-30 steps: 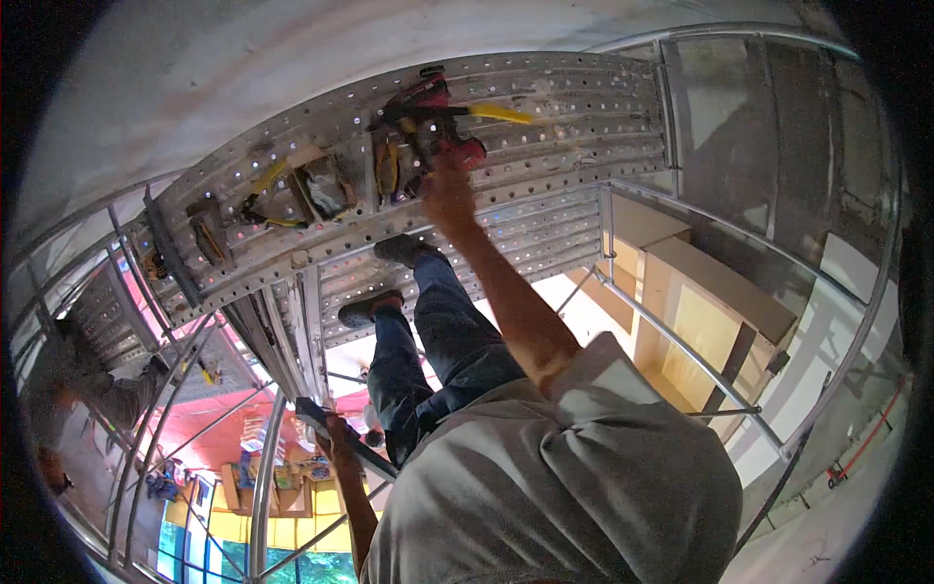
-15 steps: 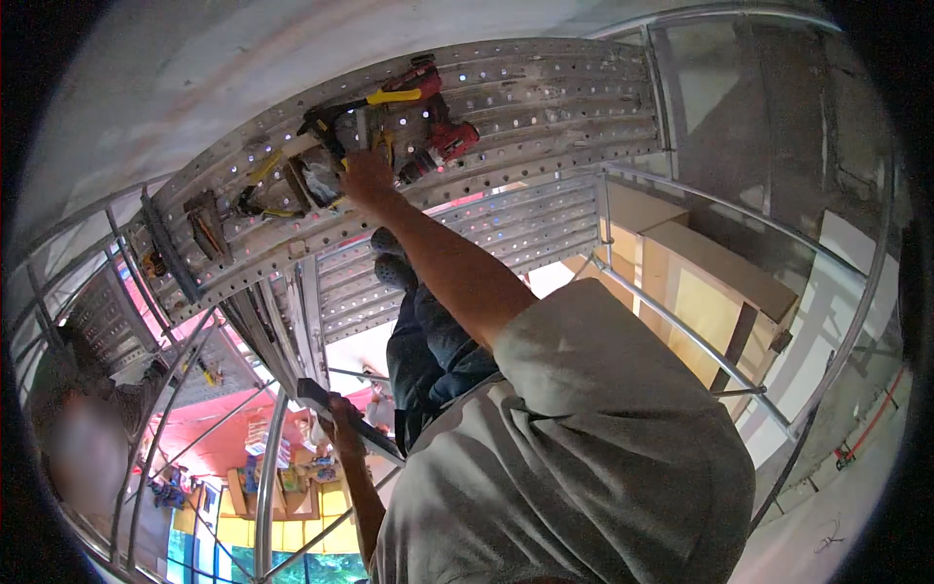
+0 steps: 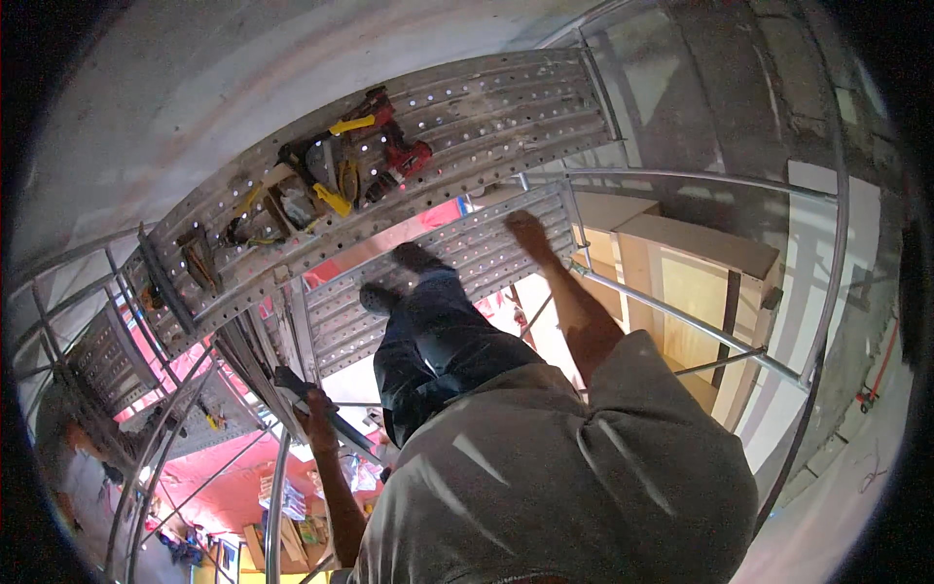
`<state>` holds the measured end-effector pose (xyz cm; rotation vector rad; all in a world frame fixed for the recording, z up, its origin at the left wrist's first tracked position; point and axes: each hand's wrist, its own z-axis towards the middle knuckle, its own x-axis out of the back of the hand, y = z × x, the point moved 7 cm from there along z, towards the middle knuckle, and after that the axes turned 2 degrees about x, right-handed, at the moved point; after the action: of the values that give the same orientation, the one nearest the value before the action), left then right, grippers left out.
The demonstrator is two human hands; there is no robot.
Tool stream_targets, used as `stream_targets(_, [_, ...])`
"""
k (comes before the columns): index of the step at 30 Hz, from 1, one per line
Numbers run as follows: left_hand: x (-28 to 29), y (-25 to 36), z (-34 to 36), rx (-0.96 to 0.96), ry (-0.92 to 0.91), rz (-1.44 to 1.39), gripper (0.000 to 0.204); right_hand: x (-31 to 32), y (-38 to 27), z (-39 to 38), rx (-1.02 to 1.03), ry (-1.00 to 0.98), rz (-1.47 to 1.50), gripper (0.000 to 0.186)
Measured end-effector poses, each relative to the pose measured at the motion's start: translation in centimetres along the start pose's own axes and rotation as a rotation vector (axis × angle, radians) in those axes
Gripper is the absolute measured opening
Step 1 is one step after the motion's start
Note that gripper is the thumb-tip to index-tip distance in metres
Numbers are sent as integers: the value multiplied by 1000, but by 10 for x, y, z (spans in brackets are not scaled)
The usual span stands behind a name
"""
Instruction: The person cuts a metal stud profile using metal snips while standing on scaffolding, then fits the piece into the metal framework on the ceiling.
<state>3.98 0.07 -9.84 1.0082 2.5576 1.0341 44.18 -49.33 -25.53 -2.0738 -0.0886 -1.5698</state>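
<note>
My left hand [image 3: 315, 419] grips a long dark bar [image 3: 341, 424] beside the scaffold at lower left. My right hand [image 3: 526, 234] hangs over the lower perforated metal plank [image 3: 477, 263], apart from the tools; its fingers are too blurred to read. On the upper plank [image 3: 516, 97] lie a red cordless drill [image 3: 405, 156], a yellow-handled tool [image 3: 331, 200], pliers [image 3: 348, 178] and a small open box [image 3: 297, 201]. My feet and dark trousers [image 3: 438, 341] show over the lower plank.
Scaffold tubes [image 3: 681, 326] surround me. A plywood cabinet [image 3: 681, 282] stands at the right by a grey wall [image 3: 700, 78]. Another person [image 3: 83, 448] is on the scaffold at the far left. Far below at lower left are stacked items and cardboard [image 3: 282, 530] on a pink surface.
My right hand has left the tools on the upper plank and swung right, over the lower plank. The yellow-handled tools lie slightly differently. My left hand still holds the bar.
</note>
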Motion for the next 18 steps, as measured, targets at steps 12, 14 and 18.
stream_targets(12, [-29, -32, -82, 71, 311, -98, 19, 33, 166, 128, -376, 124, -159, 70])
stream_targets(14, [-51, -45, -87, 97, 270, -27, 19, 29, 145, 155, -364, 80, -48, 76])
stream_targets(18, [-118, -53, -117, 181, 156, -25, 23, 23, 124, 168, -432, -14, -24, 80])
